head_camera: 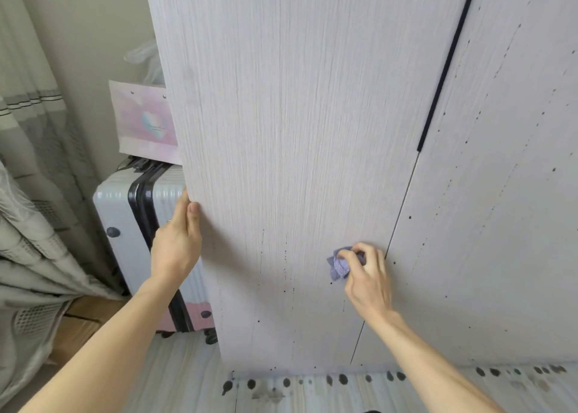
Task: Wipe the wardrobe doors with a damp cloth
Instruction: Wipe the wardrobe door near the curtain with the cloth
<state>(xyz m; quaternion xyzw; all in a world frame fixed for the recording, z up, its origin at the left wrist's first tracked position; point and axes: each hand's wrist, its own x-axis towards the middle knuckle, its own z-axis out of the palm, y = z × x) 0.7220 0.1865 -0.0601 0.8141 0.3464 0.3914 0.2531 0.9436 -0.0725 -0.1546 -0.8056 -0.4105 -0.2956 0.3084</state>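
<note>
A pale wood-grain wardrobe door fills the middle of the view, with dark specks and thin drip streaks on its lower part. My right hand grips a crumpled purple cloth and presses it against the door, just left of the seam to the neighbouring door. My left hand holds the door's left edge, thumb on the front face and fingers wrapped behind it. A long black handle strip runs down the seam higher up.
A white suitcase with black bands stands left of the wardrobe, a pink paper bag on top of it. Grey curtains hang at far left. Cardboard boxes lie below them. Dark spots dot the light floor.
</note>
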